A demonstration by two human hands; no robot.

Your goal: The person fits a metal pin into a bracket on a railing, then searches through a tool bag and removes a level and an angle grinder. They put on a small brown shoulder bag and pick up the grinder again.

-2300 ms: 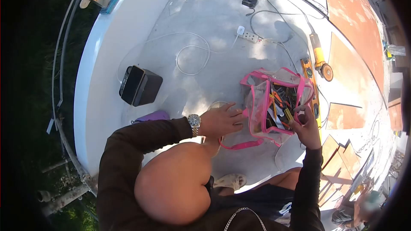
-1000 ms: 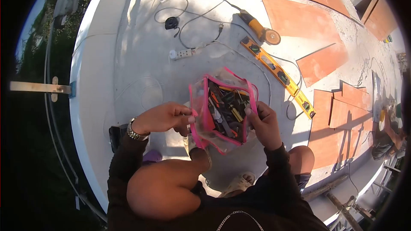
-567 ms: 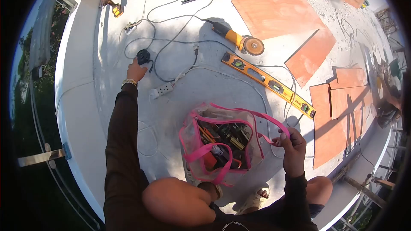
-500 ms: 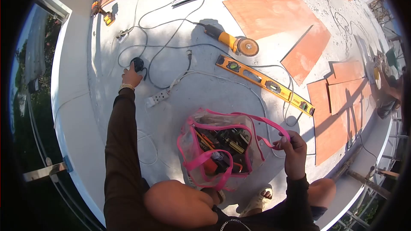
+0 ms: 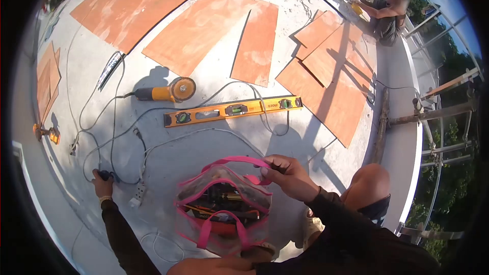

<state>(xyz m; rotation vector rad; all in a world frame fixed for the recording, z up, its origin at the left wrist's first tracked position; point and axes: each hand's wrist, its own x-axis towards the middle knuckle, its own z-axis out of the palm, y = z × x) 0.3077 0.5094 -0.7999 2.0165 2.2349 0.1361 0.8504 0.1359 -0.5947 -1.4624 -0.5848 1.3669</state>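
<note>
My left hand (image 5: 103,188) is at the left on the concrete floor, its fingers closed round a small black rounded object (image 5: 105,175) whose kind I cannot make out. A dark cable loops beside it. My right hand (image 5: 293,177) pinches the pink strap (image 5: 235,159) of a clear tool bag (image 5: 186,193) with pink trim. The bag stands in front of my knees with its top open, and several hand tools (image 5: 224,206) lie jumbled inside. The bag's other pink handle (image 5: 205,231) droops over its near side.
A yellow spirit level (image 5: 219,113) lies beyond the bag, near an angle grinder (image 5: 170,91). A white power strip (image 5: 137,195), cables and a cordless drill (image 5: 47,134) are at left. Plywood sheets (image 5: 198,33) cover the far floor. Another person (image 5: 389,18) crouches at upper right.
My view has turned to the right, bringing the other person more fully into sight. My left hand stays on the black object, and my right hand still holds the bag's strap.
</note>
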